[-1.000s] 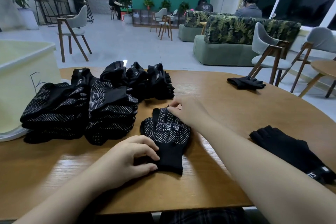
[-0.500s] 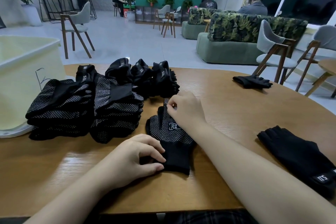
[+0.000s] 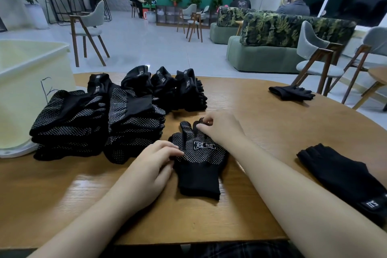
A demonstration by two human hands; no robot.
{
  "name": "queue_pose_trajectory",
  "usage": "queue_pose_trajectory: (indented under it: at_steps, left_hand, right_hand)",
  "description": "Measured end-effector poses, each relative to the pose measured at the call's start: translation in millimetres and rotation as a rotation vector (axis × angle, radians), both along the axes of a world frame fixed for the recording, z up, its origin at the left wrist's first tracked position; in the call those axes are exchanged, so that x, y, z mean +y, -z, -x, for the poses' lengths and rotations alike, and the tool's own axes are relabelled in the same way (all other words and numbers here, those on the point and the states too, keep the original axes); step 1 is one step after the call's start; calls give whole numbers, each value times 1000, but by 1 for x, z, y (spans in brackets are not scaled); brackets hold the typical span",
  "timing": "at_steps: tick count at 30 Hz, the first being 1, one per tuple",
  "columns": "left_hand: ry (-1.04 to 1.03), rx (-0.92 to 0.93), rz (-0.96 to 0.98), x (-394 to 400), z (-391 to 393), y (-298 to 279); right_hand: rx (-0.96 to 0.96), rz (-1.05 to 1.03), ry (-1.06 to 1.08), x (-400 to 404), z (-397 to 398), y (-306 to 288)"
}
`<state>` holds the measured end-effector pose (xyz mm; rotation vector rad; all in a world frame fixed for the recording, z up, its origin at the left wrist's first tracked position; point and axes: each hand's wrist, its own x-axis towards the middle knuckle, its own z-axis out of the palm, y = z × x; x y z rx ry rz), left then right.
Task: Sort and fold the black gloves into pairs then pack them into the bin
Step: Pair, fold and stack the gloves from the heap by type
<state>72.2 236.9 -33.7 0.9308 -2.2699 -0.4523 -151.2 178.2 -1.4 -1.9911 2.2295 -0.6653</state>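
Note:
A black dotted glove (image 3: pixel 201 159) with a white label lies flat on the wooden table (image 3: pixel 261 123), fingers pointing away from me. My right hand (image 3: pixel 219 128) pinches the glove's fingertips at the far end. My left hand (image 3: pixel 150 165) rests on the glove's left edge, near the thumb, with fingers curled. Left of it lie two stacks of folded dotted gloves (image 3: pixel 96 123). Behind them stands a row of folded plain black gloves (image 3: pixel 167 88). The pale yellow bin (image 3: pixel 31 81) stands at the far left.
A plain black glove (image 3: pixel 347 178) lies at the right near my forearm. Another black glove (image 3: pixel 291 92) lies at the table's far right edge. Chairs, sofas and seated people are in the room beyond the table.
My left hand slid from the glove's cuff up to its left edge by the thumb. My right hand stayed at the fingertips. The camera tilted slightly.

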Motion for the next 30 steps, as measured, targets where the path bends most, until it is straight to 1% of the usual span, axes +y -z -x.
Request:
queue_pose_trajectory:
  at_steps: [3,6,8,11,13,15,16,18,21,23,26,28,30]
  left_hand:
    - [-94,-100,146,-10,7,4]
    - [-117,-168,206,-21,14,5]
    - [-124,-180,228,-23,18,3]
    - [-116,-150,282,-23,20,2]
    - [-116,-132,323,-22,19,1]
    - [-114,-140,319,-19,17,1]
    - [-116,-142,299,-18,17,1]
    - [-119,-144,238,-17,15,0]
    - [-132,-145,191,-14,13,-1]
    - [-133,-166,190,-10,14,-2]
    - [-124,-203,204,-5,14,-4]
    - [-122,-200,202,-5,15,-4]
    - [-127,-189,186,-4,15,-4]
  right_hand:
    - [-56,-29,-9,1,-3,3]
    - [-60,13,-18,3,-6,2]
    - [-26,78,-29,5,-6,1]
    - [-11,205,-68,7,-7,-1]
    - [12,211,-108,6,-7,1]
    - [59,129,-110,5,-7,5]
    - [41,103,-99,6,-6,7]
    - [-33,124,-58,7,0,6]
    - [-33,159,57,9,13,1]
    - [-39,94,104,10,19,3]
    - [-83,21,86,11,20,10]
    - [-73,46,73,12,18,11]
    - [-19,107,73,14,15,8]
